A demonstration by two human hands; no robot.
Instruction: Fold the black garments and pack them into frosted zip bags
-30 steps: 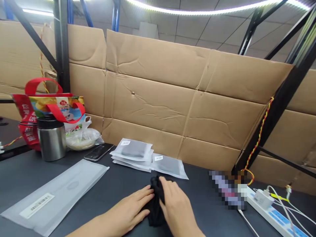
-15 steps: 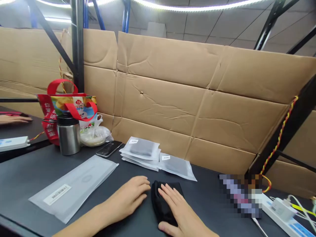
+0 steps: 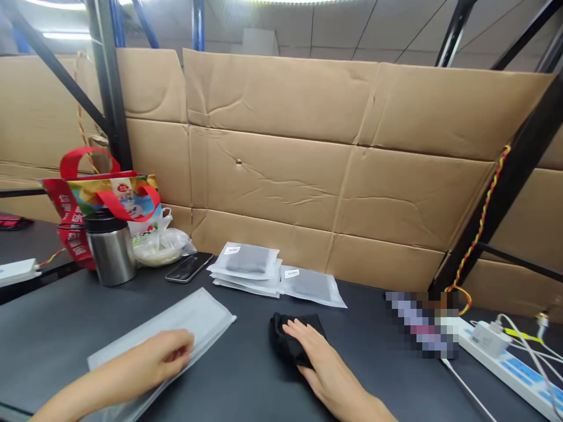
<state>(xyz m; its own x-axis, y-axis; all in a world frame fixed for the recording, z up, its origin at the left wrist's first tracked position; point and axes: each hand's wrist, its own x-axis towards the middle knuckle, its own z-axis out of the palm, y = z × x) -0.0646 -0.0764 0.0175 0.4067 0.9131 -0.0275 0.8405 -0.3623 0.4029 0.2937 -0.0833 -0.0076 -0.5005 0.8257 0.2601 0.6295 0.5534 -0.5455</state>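
Note:
My left hand [image 3: 169, 354] is closed, its fingers curled against a long frosted zip bag [image 3: 204, 313] that lies slanted on the dark table; the forearm covers the bag's near part. My right hand [image 3: 321, 357] rests flat on a folded black cloth item [image 3: 281, 334], fingers stretched across its top and the thumb at its near side. What kind of item the black cloth is cannot be made out. Behind the hands lie a stack of small frosted bags [image 3: 246, 261] with dark contents and one similar bag [image 3: 313, 286] beside it.
At the left stand a steel bottle [image 3: 112, 255], a red-handled shopping bag [image 3: 73, 202] and a tied plastic bag [image 3: 160, 246]. A phone [image 3: 189, 268] lies near them. On the right are a blurred-out object [image 3: 422, 328] and a power strip [image 3: 505, 363] with cables. A cardboard wall [image 3: 281, 176] closes the back.
My left hand has moved left from beside the black cloth onto the long frosted bag, and that bag has shifted right. My right hand stays on the cloth. The view has turned slightly.

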